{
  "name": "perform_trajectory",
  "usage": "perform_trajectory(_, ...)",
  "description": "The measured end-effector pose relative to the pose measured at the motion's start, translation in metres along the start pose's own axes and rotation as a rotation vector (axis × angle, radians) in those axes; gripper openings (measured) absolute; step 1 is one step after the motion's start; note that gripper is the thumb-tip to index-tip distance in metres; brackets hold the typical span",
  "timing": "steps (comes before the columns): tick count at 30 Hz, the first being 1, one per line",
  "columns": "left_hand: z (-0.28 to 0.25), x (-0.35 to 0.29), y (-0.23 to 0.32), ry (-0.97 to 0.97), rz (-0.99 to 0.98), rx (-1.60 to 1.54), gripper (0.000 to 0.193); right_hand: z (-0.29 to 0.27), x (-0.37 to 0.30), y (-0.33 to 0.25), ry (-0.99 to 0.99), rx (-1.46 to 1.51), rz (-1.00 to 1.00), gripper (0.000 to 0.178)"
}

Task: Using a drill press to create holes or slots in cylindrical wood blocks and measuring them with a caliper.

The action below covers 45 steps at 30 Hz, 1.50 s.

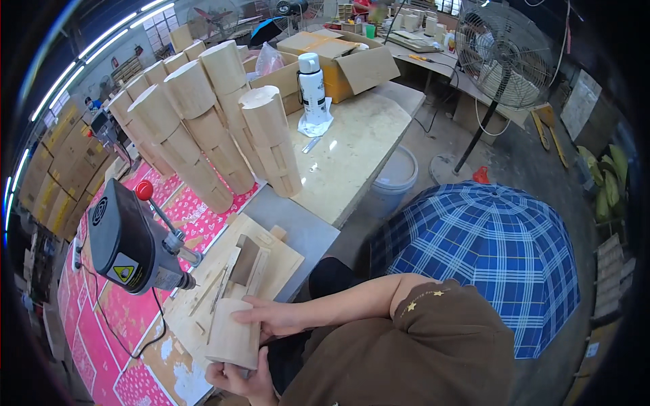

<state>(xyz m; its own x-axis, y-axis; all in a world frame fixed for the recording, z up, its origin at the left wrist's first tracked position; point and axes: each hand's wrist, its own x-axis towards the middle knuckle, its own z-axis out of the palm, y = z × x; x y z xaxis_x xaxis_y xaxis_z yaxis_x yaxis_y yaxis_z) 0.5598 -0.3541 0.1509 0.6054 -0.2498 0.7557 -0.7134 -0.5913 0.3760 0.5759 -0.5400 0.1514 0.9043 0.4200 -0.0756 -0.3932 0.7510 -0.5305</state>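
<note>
A pale wooden cylinder [233,331] lies against a wooden jig [248,260] on a plywood board, near the lower middle. My right hand [272,317] grips its side, the thumb over the top and the fingers partly hidden behind it. My left hand [245,383] is closed round the near end, thumb on one side and fingers on the other. Just left of the cylinder stands a small dark drill press [132,243], its chuck [184,279] close to the jig. A red-knobbed lever [144,190] sticks up from it.
Tall stacks of wooden cylinders [193,95] stand at the back of the pink-covered bench [95,318]. Beyond are a white bottle [311,88] and open cardboard boxes [365,68]. A blue plaid umbrella [484,250], a lidded bucket [396,172] and a standing fan [504,54] are to the right.
</note>
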Motion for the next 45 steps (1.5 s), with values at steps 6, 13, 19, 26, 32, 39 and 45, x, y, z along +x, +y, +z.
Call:
perform_trajectory(6,-0.004,0.011,-0.004,0.006,-0.715,-0.547,0.035,0.006,0.004,0.010,0.156,-0.459,-0.004,0.062)
perform_trajectory(13,-0.048,-0.007,-0.039,0.492,-1.045,-0.858,0.037,-0.036,0.020,-0.077,0.293,-1.818,-0.939,0.057)
perform_trajectory(19,-0.062,-0.014,-0.043,0.614,-1.213,-0.787,0.031,-0.058,0.062,-0.108,0.147,-2.055,-0.554,0.047)
perform_trajectory(26,-0.029,-0.010,-0.046,0.422,-1.241,-0.758,0.020,-0.050,0.031,-0.096,0.125,-2.009,-0.461,0.031)
perform_trajectory(32,0.003,-0.007,-0.054,0.141,-1.284,-0.882,0.022,-0.044,0.006,-0.087,0.129,-1.995,-0.481,0.026)
perform_trajectory(39,0.032,0.000,-0.038,-0.182,-1.159,-0.819,0.033,-0.036,0.005,-0.080,0.100,-2.017,-0.461,0.033)
perform_trajectory(45,0.009,0.022,-0.072,-0.227,-1.345,-1.009,0.032,-0.032,-0.005,-0.075,0.112,-2.108,-0.532,0.042)
